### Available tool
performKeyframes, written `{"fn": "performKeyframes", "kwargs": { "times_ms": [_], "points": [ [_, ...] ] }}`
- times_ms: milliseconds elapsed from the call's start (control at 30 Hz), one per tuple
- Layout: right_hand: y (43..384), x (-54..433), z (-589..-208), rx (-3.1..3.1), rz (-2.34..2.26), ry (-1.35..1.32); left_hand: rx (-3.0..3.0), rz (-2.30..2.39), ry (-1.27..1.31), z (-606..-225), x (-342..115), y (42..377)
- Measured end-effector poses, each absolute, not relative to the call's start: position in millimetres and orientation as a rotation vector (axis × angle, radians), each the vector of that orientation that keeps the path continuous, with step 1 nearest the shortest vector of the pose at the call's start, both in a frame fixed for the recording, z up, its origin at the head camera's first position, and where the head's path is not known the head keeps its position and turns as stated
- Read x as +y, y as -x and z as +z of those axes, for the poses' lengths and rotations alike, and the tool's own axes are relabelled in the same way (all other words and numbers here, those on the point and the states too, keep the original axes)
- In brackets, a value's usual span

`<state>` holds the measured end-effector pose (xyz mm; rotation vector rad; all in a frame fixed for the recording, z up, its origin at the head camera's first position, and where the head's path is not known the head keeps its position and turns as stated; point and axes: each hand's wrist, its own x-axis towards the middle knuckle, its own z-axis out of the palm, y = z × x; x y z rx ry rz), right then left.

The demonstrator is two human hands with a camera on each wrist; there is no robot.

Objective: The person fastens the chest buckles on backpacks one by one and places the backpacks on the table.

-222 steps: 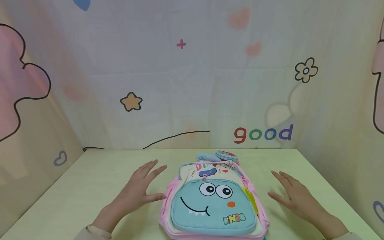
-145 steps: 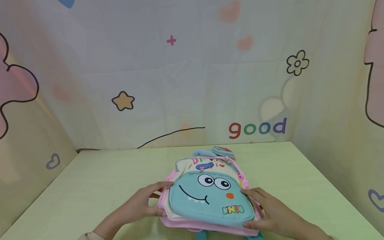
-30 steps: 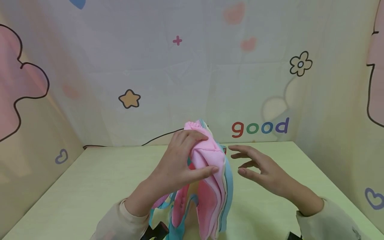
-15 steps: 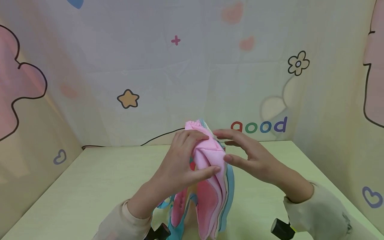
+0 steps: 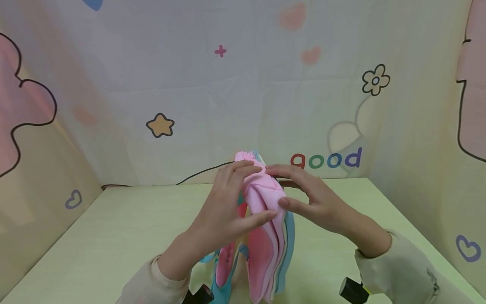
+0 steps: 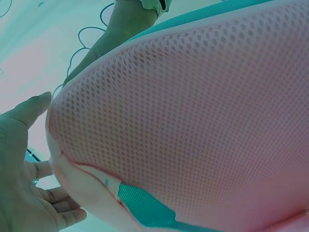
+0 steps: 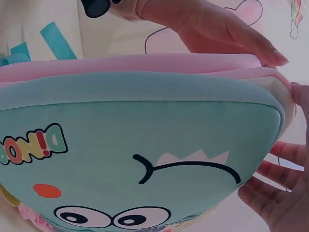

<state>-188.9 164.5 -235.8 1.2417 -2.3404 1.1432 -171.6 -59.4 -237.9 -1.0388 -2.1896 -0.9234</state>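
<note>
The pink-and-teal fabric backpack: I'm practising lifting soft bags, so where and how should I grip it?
Probably the pink fabric upper edge, from above, pinching across its thickness: the backpack stands on its side, narrow side uppermost, and looks soft.

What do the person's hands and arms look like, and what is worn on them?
The left hand and right hand wear no gloves. The left sleeve and right sleeve are pale beige; the right bears a dark, squiggly mark. A black cylindrical device shows near each sleeve.
</note>
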Motion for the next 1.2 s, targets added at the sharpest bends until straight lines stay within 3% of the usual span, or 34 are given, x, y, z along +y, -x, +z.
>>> {"fn": "performKeyframes", "kwargs": {
  "times_ms": [433, 1200],
  "points": [
    [189, 169, -237, -2.379, 1.122, -1.182, -2.143, -1.023, 1.003, -255, -87, 176],
    [190, 178, -246, -2.387, 1.152, -1.14, -2.534, -0.912, 0.544, -332, -116, 185]
  ]
}}
